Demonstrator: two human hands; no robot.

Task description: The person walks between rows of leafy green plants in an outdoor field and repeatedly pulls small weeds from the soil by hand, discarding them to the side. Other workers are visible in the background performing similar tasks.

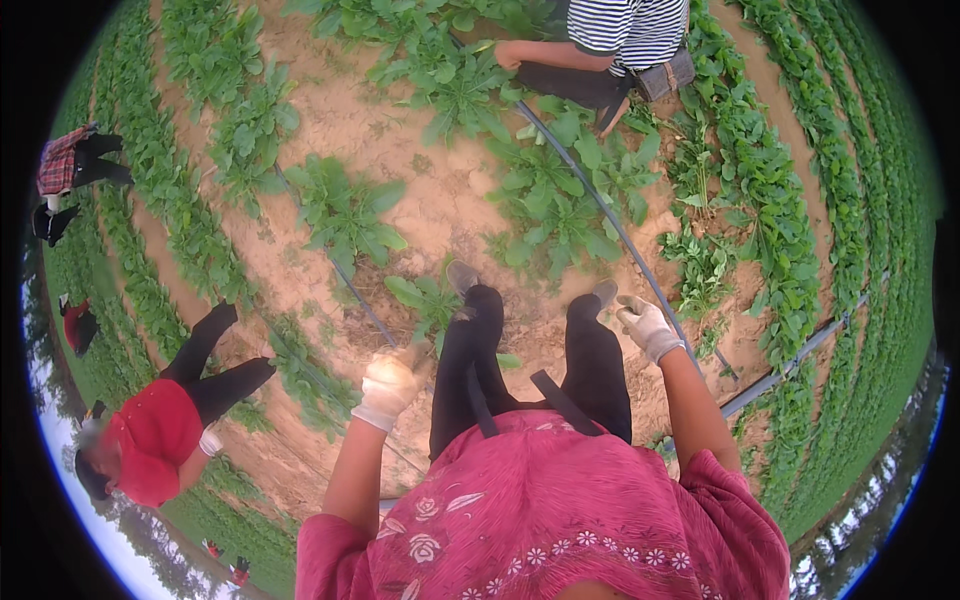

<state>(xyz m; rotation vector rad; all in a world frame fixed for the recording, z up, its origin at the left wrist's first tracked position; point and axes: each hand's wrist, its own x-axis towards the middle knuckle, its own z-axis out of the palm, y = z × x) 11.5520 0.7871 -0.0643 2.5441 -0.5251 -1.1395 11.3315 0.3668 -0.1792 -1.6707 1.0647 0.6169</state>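
Note:
My left hand [391, 385], in a pale work glove, hangs beside my left knee. Its fingertips are blurred against the soil, so whether they hold anything cannot be made out. Just beyond it a small leafy green plant [428, 305] grows beside my left shoe [462, 277]. My right hand [645, 326], gloved too, is out by my right knee. Its fingers are loosely bent and apart, with nothing seen in them. A thin dark irrigation hose [605, 208] runs along the ground past that hand. Larger leafy plants [560, 215] stand ahead, around the hose.
A person in a striped shirt [625, 35] crouches among the plants ahead. Another in a red top [155, 440] bends over at the left, with more people beyond. A second hose [345, 280] lies at left, a thicker pipe [775, 375] at right. Pulled-looking greens [697, 262] lie on the soil.

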